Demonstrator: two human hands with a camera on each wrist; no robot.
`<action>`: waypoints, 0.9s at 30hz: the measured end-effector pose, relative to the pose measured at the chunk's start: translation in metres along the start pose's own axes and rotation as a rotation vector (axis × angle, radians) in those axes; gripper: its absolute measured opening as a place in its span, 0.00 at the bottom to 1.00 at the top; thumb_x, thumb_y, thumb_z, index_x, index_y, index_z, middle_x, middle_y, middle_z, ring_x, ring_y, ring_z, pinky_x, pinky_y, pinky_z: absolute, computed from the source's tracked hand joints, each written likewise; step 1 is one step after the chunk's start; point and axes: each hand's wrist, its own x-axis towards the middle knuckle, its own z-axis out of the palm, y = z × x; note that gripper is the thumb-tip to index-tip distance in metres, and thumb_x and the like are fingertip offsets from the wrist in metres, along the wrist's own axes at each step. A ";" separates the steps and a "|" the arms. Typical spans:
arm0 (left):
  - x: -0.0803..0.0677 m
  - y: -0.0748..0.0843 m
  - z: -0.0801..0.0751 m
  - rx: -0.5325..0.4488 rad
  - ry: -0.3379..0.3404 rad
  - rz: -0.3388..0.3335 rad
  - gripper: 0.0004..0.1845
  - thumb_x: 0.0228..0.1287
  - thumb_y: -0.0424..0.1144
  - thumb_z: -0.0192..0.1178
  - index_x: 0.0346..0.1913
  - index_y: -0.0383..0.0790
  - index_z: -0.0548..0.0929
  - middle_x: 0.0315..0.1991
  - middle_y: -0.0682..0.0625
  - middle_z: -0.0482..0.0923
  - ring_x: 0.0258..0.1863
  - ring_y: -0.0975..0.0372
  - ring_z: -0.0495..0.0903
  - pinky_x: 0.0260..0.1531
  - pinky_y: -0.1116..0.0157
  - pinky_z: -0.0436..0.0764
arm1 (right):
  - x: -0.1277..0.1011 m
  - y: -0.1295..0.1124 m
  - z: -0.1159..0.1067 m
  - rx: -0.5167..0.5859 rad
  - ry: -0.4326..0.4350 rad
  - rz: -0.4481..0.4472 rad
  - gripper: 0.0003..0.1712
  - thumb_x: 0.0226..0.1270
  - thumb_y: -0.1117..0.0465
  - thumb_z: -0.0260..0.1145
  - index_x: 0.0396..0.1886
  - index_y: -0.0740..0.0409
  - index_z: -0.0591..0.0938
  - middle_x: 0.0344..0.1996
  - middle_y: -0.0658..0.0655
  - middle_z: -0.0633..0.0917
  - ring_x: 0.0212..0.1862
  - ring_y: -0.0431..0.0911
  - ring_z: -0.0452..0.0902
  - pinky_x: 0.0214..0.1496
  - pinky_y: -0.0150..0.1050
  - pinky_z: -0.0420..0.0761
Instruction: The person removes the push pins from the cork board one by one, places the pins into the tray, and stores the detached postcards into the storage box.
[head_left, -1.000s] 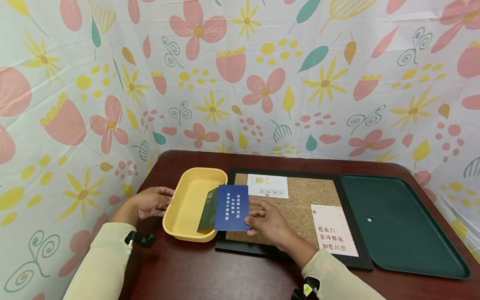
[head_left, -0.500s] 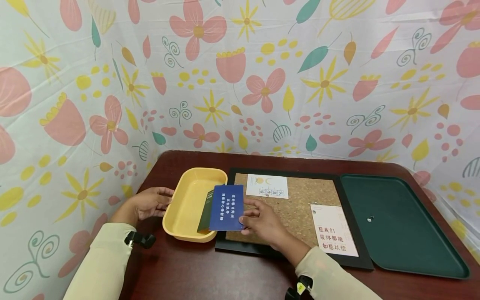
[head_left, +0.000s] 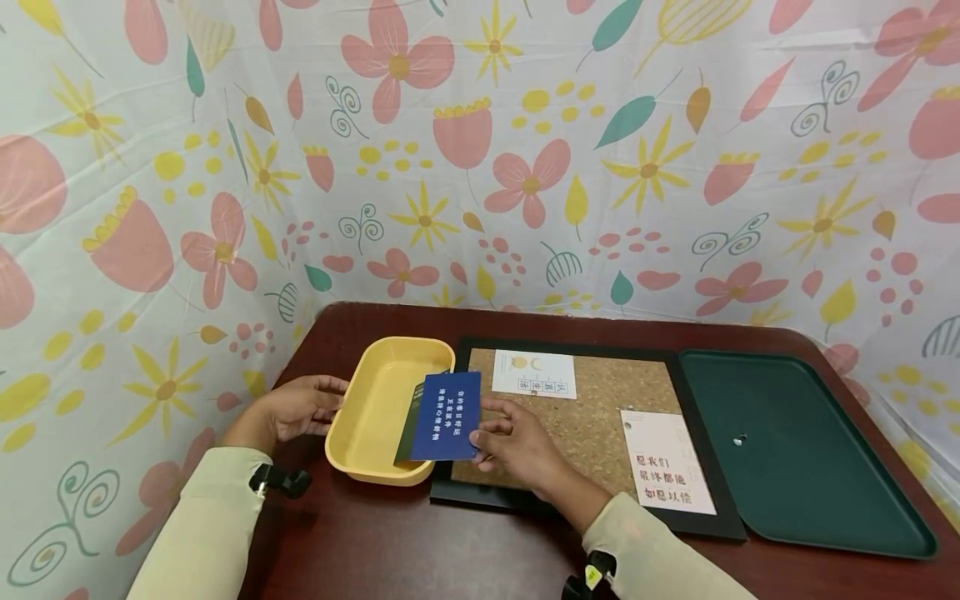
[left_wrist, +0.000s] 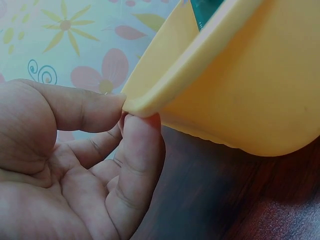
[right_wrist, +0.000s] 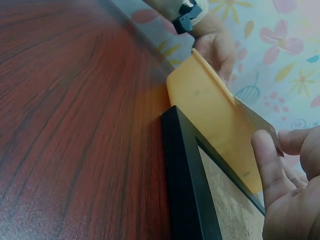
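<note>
— Nearest us, what does our right hand (head_left: 517, 446) hold?
— Its grip pinches two cards, blue card (head_left: 444, 416) in front, over the yellow tray's (head_left: 375, 408) edge.
— Our left hand (head_left: 300, 406)?
— It pinches the tray's rim, cork board (head_left: 600, 408) beyond.

left hand (left_wrist: 75, 170) pinches the yellow tray's (left_wrist: 240, 90) rim corner, thumb on top, finger under it; a green card edge (left_wrist: 205, 9) peeks inside the tray, dark wood bench (left_wrist: 230, 200) beneath the tray.
</note>
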 end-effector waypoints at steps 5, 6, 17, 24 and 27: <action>0.001 -0.001 0.000 0.001 0.003 0.000 0.21 0.77 0.31 0.54 0.67 0.26 0.66 0.43 0.42 0.84 0.37 0.56 0.86 0.37 0.59 0.87 | 0.000 0.000 0.002 -0.009 -0.005 -0.009 0.32 0.72 0.68 0.68 0.72 0.64 0.69 0.41 0.63 0.86 0.27 0.49 0.85 0.29 0.41 0.86; 0.001 -0.001 0.000 0.001 0.004 -0.001 0.21 0.77 0.31 0.54 0.66 0.27 0.66 0.43 0.42 0.84 0.37 0.56 0.86 0.37 0.59 0.87 | 0.000 0.000 0.002 -0.007 -0.005 -0.010 0.31 0.72 0.68 0.68 0.72 0.64 0.70 0.42 0.63 0.86 0.27 0.49 0.85 0.29 0.41 0.86; 0.000 -0.002 -0.001 -0.002 0.000 0.005 0.20 0.77 0.30 0.54 0.66 0.27 0.67 0.43 0.43 0.84 0.37 0.57 0.86 0.36 0.59 0.87 | 0.002 0.002 0.006 -0.008 -0.042 -0.019 0.31 0.72 0.67 0.69 0.71 0.68 0.70 0.55 0.67 0.83 0.27 0.47 0.82 0.31 0.40 0.86; 0.000 -0.001 0.000 0.006 0.010 0.001 0.21 0.77 0.30 0.55 0.67 0.27 0.66 0.44 0.42 0.84 0.37 0.56 0.86 0.36 0.59 0.87 | 0.000 0.000 0.007 -0.010 -0.070 -0.018 0.34 0.73 0.64 0.69 0.73 0.69 0.68 0.61 0.71 0.79 0.29 0.46 0.81 0.33 0.40 0.86; -0.001 0.000 0.001 0.015 0.020 -0.001 0.21 0.76 0.30 0.55 0.67 0.27 0.66 0.45 0.41 0.84 0.38 0.55 0.86 0.37 0.59 0.87 | -0.001 0.001 0.006 -0.009 -0.066 -0.019 0.34 0.72 0.65 0.69 0.73 0.69 0.68 0.61 0.71 0.79 0.28 0.46 0.81 0.34 0.41 0.86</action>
